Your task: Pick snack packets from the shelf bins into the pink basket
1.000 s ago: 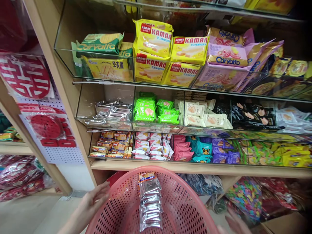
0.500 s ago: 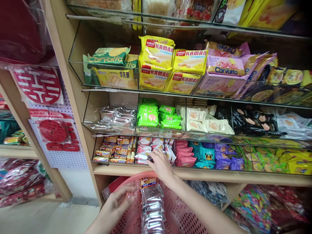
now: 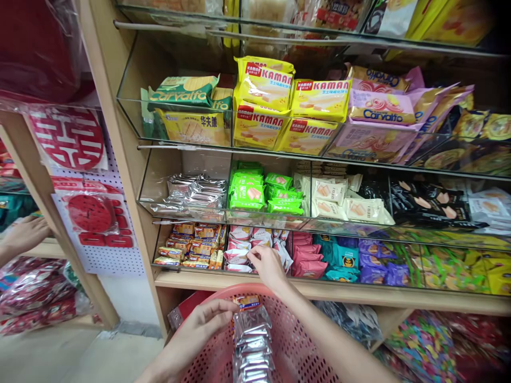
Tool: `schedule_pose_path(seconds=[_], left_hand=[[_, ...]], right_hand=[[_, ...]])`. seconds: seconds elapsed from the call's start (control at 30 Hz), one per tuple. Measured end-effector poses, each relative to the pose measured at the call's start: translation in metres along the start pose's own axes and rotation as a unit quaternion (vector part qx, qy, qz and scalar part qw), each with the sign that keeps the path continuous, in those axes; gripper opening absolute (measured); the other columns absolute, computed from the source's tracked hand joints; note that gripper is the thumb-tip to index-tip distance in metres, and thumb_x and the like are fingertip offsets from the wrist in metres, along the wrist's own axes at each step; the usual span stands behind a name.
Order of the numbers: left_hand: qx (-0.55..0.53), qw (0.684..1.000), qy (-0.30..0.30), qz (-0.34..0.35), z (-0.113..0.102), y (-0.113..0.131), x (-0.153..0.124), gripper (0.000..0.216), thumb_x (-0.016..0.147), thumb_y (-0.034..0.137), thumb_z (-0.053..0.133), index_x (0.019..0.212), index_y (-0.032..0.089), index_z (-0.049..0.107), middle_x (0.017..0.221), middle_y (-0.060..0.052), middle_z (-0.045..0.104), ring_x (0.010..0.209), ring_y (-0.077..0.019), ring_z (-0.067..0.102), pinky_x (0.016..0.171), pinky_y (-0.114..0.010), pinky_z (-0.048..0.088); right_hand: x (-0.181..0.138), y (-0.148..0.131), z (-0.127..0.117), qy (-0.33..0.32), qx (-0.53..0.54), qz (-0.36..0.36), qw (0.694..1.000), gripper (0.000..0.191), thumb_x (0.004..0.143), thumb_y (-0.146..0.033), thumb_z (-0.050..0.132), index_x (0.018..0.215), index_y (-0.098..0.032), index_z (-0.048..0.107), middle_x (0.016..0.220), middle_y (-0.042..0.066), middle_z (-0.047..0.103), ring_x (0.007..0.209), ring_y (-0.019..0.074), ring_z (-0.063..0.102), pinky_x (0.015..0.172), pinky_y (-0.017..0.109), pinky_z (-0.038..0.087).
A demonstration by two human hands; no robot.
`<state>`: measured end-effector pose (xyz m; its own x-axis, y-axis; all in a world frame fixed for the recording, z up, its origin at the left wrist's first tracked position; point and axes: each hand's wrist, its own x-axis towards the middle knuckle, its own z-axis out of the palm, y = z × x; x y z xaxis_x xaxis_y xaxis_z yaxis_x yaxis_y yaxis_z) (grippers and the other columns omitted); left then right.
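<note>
Shop shelf of snack packets, pink basket below.
Right hand pinches white-pink packets; left hand grips basket rim beside silver packets.

Soft, even light is filling the shelves, brightest on the yellow packets and fading toward the dark upper right corner. The silver wrappers are throwing back small glints, and the glass fronts are catching pale reflections. The edges are bending and smearing, and the lower right corner is blurring
</note>
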<state>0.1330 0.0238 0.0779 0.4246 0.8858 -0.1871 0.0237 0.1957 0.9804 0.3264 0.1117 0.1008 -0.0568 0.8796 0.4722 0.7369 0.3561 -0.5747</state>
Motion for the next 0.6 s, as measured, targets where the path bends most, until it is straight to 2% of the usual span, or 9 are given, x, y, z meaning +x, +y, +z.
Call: schedule_pose_path(seconds=[0.23,0.43,0.53,0.6], left_hand=[[-0.050,0.998,-0.023,-0.022,0.001,-0.004,0.006,0.034,0.076,0.044,0.064,0.099,0.020,0.065,0.110,-0.006,0.067,0.106,-0.0208,0.058,0.095,-0.033,0.041],[-0.041,0.999,-0.027,-0.018,-0.001,-0.007,0.011,0.033,0.079,0.044,0.061,0.099,0.018,0.064,0.111,-0.008,0.068,0.108,-0.0223,0.058,0.096,-0.036,0.041],[-0.055,0.998,-0.024,-0.020,-0.003,-0.006,0.010,0.038,0.078,0.044,0.062,0.107,0.019,0.061,0.117,-0.010,0.065,0.112,-0.0230,0.057,0.097,-0.036,0.041],[-0.068,0.998,0.006,-0.012,-0.004,-0.003,0.009,0.052,0.076,0.044,0.064,0.122,0.022,0.051,0.131,-0.011,0.056,0.120,-0.0232,0.052,0.099,-0.036,0.040]], right_hand=[[0.006,0.008,-0.001,0.018,0.090,0.033,0.995,0.020,0.078,-0.023,0.052,0.066,-0.018,0.067,0.061,0.001,0.065,0.059,0.0149,0.055,0.057,0.024,0.038],[0.007,0.004,-0.007,0.025,0.166,0.054,0.984,0.020,0.076,-0.026,0.052,0.065,-0.017,0.065,0.060,0.001,0.064,0.057,0.0139,0.054,0.058,0.024,0.040],[0.005,-0.005,-0.018,0.020,0.198,0.060,0.978,0.020,0.075,-0.029,0.053,0.064,-0.017,0.065,0.059,-0.001,0.062,0.057,0.0132,0.053,0.058,0.024,0.040],[-0.002,-0.013,-0.026,0.011,0.217,0.062,0.974,0.020,0.075,-0.031,0.054,0.065,-0.017,0.065,0.059,-0.001,0.062,0.057,0.0128,0.052,0.057,0.024,0.040]])
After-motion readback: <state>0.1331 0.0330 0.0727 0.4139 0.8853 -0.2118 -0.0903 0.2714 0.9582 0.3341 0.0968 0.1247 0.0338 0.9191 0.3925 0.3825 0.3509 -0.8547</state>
